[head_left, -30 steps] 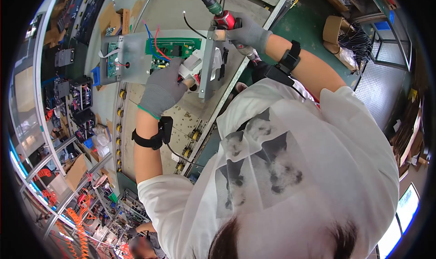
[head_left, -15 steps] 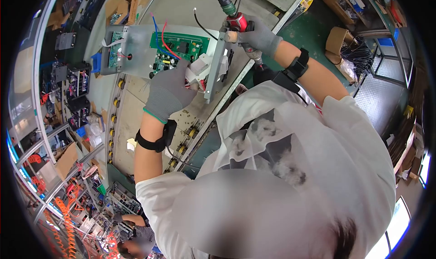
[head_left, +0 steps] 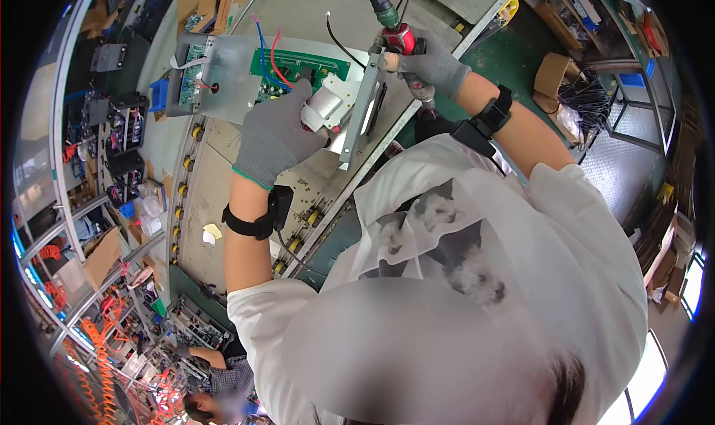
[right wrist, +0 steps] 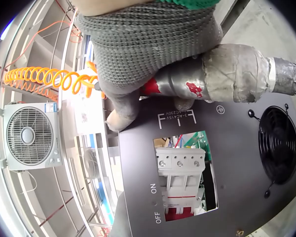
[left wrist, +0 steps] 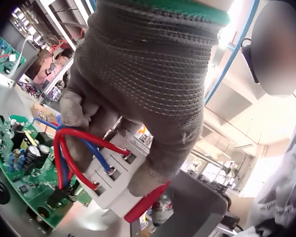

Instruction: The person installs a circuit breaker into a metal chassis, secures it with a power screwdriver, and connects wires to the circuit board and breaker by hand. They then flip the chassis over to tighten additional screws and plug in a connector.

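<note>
My left hand [head_left: 277, 136], in a grey knit glove, grips a white circuit breaker [left wrist: 111, 180] between thumb and fingers. Red wires [left wrist: 71, 143] and a blue wire run into its terminals. It sits behind the rectangular cutout of a dark grey panel [right wrist: 239, 153] printed ON and OFF, its red part low in the opening. My right hand [head_left: 439, 64], also gloved, holds a red power screwdriver [head_left: 398, 39]. The thumb of that hand lies at the panel's edge. Beside the left hand, a green circuit board [left wrist: 32, 173] is on the metal chassis [head_left: 227, 75].
A conveyor with yellow rollers [head_left: 182, 190] runs beneath the work. A black fan guard [right wrist: 278, 148] is on the panel. Cardboard boxes [head_left: 201, 11] and a blue bin [head_left: 158, 96] lie beyond the chassis. Another person [head_left: 223, 380] is at lower left.
My left hand has turned the circuit breaker, so its broad white side now faces the head camera. The chassis and both hands appear further right; the right hand keeps its grip on the screwdriver.
</note>
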A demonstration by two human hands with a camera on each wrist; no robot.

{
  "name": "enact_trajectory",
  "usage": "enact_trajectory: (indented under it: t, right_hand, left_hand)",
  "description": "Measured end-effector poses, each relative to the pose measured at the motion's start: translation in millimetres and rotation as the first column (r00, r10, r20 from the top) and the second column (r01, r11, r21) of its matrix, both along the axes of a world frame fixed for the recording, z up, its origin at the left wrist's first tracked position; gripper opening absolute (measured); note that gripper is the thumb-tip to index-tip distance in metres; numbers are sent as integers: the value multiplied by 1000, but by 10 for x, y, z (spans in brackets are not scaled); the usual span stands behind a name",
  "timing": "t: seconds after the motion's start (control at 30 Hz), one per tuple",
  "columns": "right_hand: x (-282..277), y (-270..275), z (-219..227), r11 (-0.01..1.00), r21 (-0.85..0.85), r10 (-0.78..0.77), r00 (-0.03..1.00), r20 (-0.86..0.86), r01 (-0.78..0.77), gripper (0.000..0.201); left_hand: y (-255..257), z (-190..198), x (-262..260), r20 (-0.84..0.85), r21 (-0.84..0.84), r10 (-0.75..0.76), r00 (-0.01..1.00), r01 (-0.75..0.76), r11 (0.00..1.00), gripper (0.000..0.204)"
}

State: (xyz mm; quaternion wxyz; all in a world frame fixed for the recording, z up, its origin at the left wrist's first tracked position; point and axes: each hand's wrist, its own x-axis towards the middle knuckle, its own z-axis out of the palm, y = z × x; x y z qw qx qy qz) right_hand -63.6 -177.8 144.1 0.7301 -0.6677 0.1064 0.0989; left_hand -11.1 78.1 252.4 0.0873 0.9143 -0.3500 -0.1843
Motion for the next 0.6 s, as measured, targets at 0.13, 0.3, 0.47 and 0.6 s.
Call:
enact_trajectory:
  t: [0.13, 0.3, 0.47, 0.6]
  right_hand:
    - [-46, 5, 110, 1000, -8, -6, 999, -41, 5, 53]
    - [-47, 0, 97, 999, -10, -48, 998, 32, 49, 57]
    - [-24, -14, 0, 994, -80, -80, 997, -12, 79, 60]
    - [-13, -29, 23, 995, -69, -81, 996, -32, 79, 60]
  left_hand:
    - [141, -198, -26, -19, -77, -37, 999, 35, 996, 48]
    - [127, -264, -135, -31, -152, 71, 997, -75, 986, 48]
    - [76, -341, -183, 36, -99, 53, 998, -49, 994, 48]
    - [66, -383, -242, 127, -70, 62, 990, -54, 996, 49]
